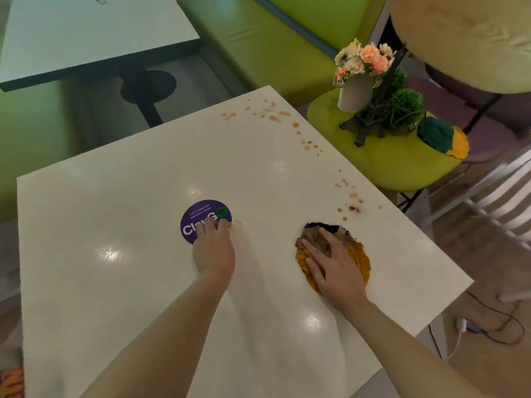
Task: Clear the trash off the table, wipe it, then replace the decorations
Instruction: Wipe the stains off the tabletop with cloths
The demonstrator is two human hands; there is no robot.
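Desk: white square desk (120, 282) filling the lower and middle frame, glossy with light glints.
Sticker: round purple sticker (198, 218) near the centre of the desk, partly covered by the left hand.
Left hand: left hand (214, 251) at centre frame, its grip closed in a pinch on a small pale scrap (236, 225) at the sticker's right edge.
Right hand: right hand (334, 268) at lower right of centre, fingers spread flat, grip apart, pressing down on the cloth.
Cloth: orange and brown cloth (360, 254) bunched on the desk under the right hand, near the desk's right edge.
Stains: brownish stains (275, 114) dotted along the far and right edges of the desk, from upper centre down to just above the cloth.
Decorations: flower pot (355, 93) with peach blooms, a dark tower figurine (370, 113) and green ball plants (406, 106), all off the desk on a lime-green stool (385, 165) at upper right.
Second cloth: green and yellow cloth (442, 137) on the same stool, right of the plants.
Other desk: another pale desk (86, 35) at upper left.
Seating: a green bench (273, 38) across the upper centre.
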